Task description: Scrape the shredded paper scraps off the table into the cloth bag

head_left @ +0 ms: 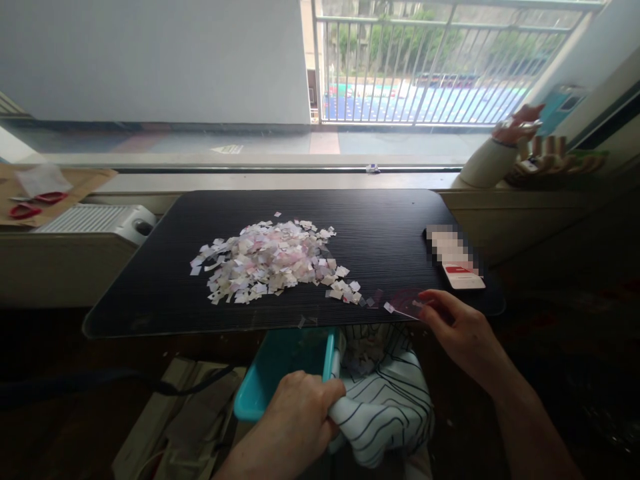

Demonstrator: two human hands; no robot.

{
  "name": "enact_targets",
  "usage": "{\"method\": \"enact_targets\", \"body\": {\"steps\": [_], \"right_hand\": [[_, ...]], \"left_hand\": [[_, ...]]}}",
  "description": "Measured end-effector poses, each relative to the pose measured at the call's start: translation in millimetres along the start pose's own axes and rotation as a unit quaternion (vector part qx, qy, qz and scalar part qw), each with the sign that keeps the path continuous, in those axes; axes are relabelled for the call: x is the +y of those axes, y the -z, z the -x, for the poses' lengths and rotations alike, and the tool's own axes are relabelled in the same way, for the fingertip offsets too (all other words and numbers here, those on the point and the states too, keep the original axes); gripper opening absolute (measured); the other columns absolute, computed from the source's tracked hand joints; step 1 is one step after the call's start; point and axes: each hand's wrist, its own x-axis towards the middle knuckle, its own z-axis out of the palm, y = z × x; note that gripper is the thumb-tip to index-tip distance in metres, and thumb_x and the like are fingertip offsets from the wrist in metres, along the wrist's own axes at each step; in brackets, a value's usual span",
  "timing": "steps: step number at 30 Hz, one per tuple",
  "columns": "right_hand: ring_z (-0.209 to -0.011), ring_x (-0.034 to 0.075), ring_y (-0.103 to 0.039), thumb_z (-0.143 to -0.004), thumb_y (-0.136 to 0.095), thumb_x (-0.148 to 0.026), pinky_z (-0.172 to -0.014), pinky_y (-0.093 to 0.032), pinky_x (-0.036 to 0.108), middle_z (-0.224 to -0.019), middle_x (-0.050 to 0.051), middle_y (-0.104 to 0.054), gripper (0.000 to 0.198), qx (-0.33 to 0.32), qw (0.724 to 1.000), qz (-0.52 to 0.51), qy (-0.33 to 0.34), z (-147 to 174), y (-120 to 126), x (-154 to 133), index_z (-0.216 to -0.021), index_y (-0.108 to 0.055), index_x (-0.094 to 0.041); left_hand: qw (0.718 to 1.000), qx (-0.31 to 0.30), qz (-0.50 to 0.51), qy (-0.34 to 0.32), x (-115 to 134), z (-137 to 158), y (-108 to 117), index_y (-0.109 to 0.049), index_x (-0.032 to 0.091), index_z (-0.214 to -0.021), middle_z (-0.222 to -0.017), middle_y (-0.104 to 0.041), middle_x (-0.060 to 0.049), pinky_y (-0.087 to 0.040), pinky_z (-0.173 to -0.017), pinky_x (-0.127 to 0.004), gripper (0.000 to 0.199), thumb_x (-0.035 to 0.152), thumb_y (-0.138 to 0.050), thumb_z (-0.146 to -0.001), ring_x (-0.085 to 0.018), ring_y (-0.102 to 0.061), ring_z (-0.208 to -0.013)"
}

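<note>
A heap of small cut paper pieces (270,257) lies on the dark table (155,267), with a few trailing right toward the front edge. My right hand (457,327) pinches a thin, clear, pinkish plastic piece (405,303) lying along that edge, close to a white paper square. Below the table, my left hand (300,407) is closed on a pale striped cloth (390,407), beside the rim of a teal bin (260,390). More paper scraps (365,350) rest in the cloth's hollow. My left fingertips are partly hidden.
A phone (463,273) lies on the table's right side. Red-handled scissors (25,211) are on a brown board at far left, above a white radiator (100,223). A white vase (485,160) stands on the right sill. Boxes (165,427) sit on the floor lower left.
</note>
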Motion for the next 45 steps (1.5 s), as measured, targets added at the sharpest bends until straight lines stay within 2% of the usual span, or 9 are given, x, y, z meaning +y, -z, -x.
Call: {"method": "enact_targets", "body": {"steps": [4,8,11,17,25,31,45], "right_hand": [[-0.076,0.019,-0.067,-0.082,-0.054,-0.035,-0.07,-0.05,0.029,-0.088,0.001,-0.073,0.025,-0.052,0.999,0.0,0.003,5.1,3.3,2.5,-0.103,-0.066,-0.025],[-0.076,0.019,-0.068,-0.083,-0.054,-0.035,-0.069,-0.051,0.028,-0.088,0.002,-0.073,0.027,-0.023,1.0,-0.003,0.0,7.1,6.0,2.8,-0.104,-0.065,-0.023],[-0.074,0.018,-0.067,-0.083,-0.054,-0.035,-0.067,-0.051,0.028,-0.086,0.002,-0.073,0.027,-0.035,0.999,0.003,0.009,7.0,3.9,-0.4,-0.104,-0.066,-0.024],[-0.06,0.015,-0.061,-0.084,-0.053,-0.038,-0.059,-0.048,0.026,-0.078,0.001,-0.07,0.028,-0.026,0.998,-0.022,0.052,-4.6,-16.4,-16.8,-0.104,-0.065,-0.023],[-0.063,0.015,-0.061,-0.086,-0.052,-0.036,-0.063,-0.048,0.027,-0.081,0.003,-0.069,0.028,0.004,0.994,-0.048,0.096,-26.2,-36.8,-31.5,-0.106,-0.064,-0.021],[-0.06,0.015,-0.06,-0.086,-0.052,-0.034,-0.06,-0.047,0.025,-0.076,0.0,-0.068,0.024,-0.037,0.993,-0.029,0.105,-18.5,-33.1,-38.5,-0.103,-0.065,-0.023],[-0.062,0.015,-0.062,-0.087,-0.051,-0.033,-0.062,-0.048,0.025,-0.08,0.003,-0.07,0.026,-0.005,0.993,-0.04,0.112,-18.0,-30.8,-39.0,-0.106,-0.064,-0.021]], "left_hand": [[1.0,0.012,0.003,-0.006,1.4,0.3,-0.4,-0.06,0.025,-0.078,-0.072,-0.066,0.0,-0.036,-0.062,-0.029,0.01,0.018,-0.053,-0.079,-0.022,-0.061,-0.071],[1.0,0.02,0.007,-0.012,2.4,1.5,0.3,-0.06,0.025,-0.077,-0.071,-0.065,0.001,-0.035,-0.061,-0.029,0.009,0.018,-0.054,-0.08,-0.022,-0.061,-0.07],[1.0,0.022,0.012,-0.011,3.1,1.7,2.6,-0.059,0.025,-0.077,-0.071,-0.066,0.001,-0.035,-0.06,-0.029,0.007,0.02,-0.056,-0.08,-0.022,-0.061,-0.07],[1.0,0.018,0.018,-0.003,4.4,1.8,5.3,-0.06,0.024,-0.076,-0.07,-0.066,0.001,-0.037,-0.061,-0.029,0.007,0.019,-0.056,-0.079,-0.023,-0.062,-0.07],[1.0,0.015,0.016,0.002,0.6,3.0,3.1,-0.062,0.024,-0.08,-0.072,-0.067,-0.001,-0.039,-0.063,-0.028,0.008,0.018,-0.056,-0.077,-0.023,-0.063,-0.072],[1.0,0.011,0.027,0.004,1.7,2.7,4.8,-0.061,0.023,-0.078,-0.073,-0.067,-0.001,-0.04,-0.064,-0.028,0.009,0.017,-0.055,-0.079,-0.023,-0.063,-0.073],[1.0,0.005,0.023,0.005,3.4,3.6,4.9,-0.063,0.024,-0.081,-0.073,-0.068,-0.001,-0.042,-0.065,-0.028,0.008,0.019,-0.057,-0.079,-0.024,-0.064,-0.074]]}}
